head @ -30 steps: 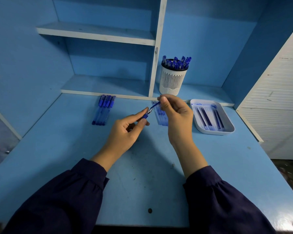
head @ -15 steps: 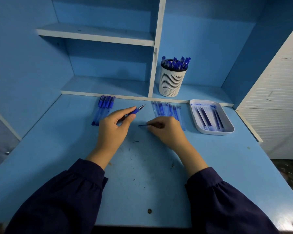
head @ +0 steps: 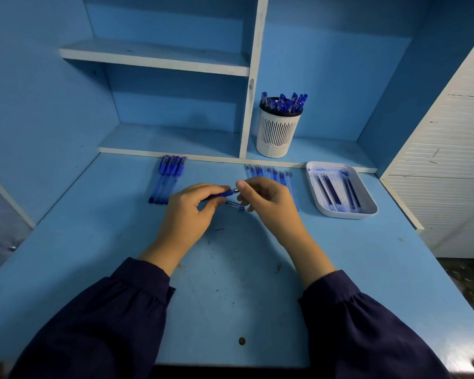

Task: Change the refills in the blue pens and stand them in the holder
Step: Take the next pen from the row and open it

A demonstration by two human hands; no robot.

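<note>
No brand, label or writing can be read anywhere; the pens are too small and soft in focus to show print.

Both forearms in dark sleeves [head: 101,321] are cut off by the bottom edge of the frame. At centre frame the left hand [head: 188,214] and right hand [head: 270,205] meet over the desk [head: 230,283]. The left grip is closed around a blue pen part [head: 219,195], whose silvery tip points right toward the right thumb; most of its length is hidden inside the fingers. Just below it a second clear-blue piece [head: 235,205] shows between the two hands, and it is hard to say which hand carries it or whether it rests on the desk. The right grip is curled with fingertips close together near that tip; whether it pinches anything cannot be told.

A row of capped blue pens [head: 168,179] lies left of centre, near the back of the desk. A row of clear refills [head: 268,172] lies behind the right hand, partly covered by it. At the right, a white tray [head: 368,206] holds more dark-blue refills, blurred together. Above centre right, on the lower shelf [head: 175,139], the white slotted holder [head: 278,132] stands upright with blue pens [head: 283,102] in it, only their caps showing.
</note>
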